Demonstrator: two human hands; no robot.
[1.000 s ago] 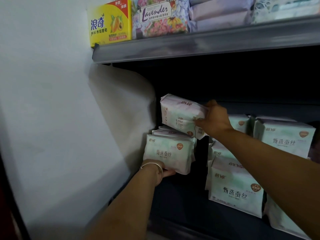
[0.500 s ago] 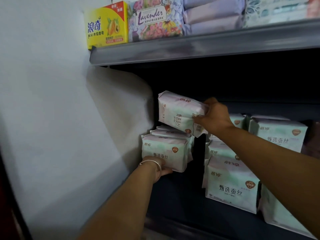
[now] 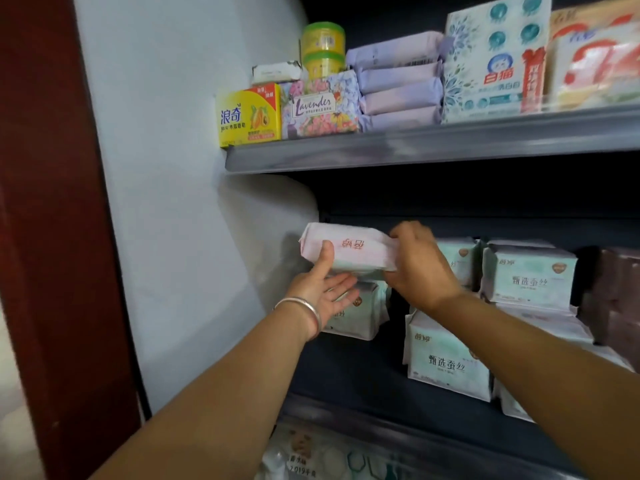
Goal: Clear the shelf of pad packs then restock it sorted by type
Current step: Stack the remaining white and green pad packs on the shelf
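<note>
Raised from the lower stack, left hand point(image 3: 320, 292) joined right hand point(image 3: 420, 266), both clamped on a pink pad pack point(image 3: 348, 251) above green packs point(image 3: 356, 313) on the shelf point(image 3: 349, 368)

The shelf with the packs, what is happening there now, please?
A person is working at the lower shelf of a store rack. Both hands hold one pink-white pad pack above the pad packs at the shelf's left end: the right hand has a grip on its right end, and the left hand supports it from below, thumb on its front. More green pad packs stand to the right. The pack is not yet set down.
</note>
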